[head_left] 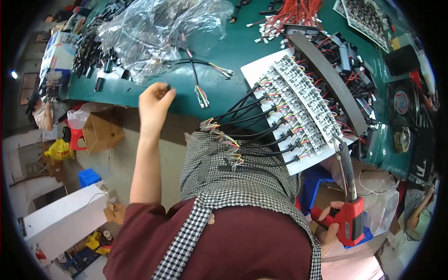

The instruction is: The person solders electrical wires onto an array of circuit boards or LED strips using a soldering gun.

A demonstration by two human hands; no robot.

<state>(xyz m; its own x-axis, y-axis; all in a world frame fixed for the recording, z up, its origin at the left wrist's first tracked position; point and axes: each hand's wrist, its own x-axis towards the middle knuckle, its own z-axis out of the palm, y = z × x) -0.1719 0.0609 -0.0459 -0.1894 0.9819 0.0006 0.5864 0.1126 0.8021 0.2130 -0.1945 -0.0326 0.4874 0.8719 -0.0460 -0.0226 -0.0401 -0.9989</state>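
My right hand [329,224] is closed round the handle of a red soldering gun [351,223]. Its metal tip points up at the lower corner of a white panel of circuit boards [308,105]. Several black cables [261,133] run from the panel's left side to loose, bare-ended wires over my lap. Over the table's front edge, my left hand [156,99] is closed in a pinch. A small dark bit shows at its fingertips, too small to name. Just beyond that hand lie black cables with coloured wire ends [198,70].
On the green table [210,100], a heap of clear plastic bags [163,32] lies at the back. Red wires [294,18] are bundled behind the panel. A curved dark bar [329,84] borders black housings [347,56]. A cardboard box [102,130] stands on the floor at left.
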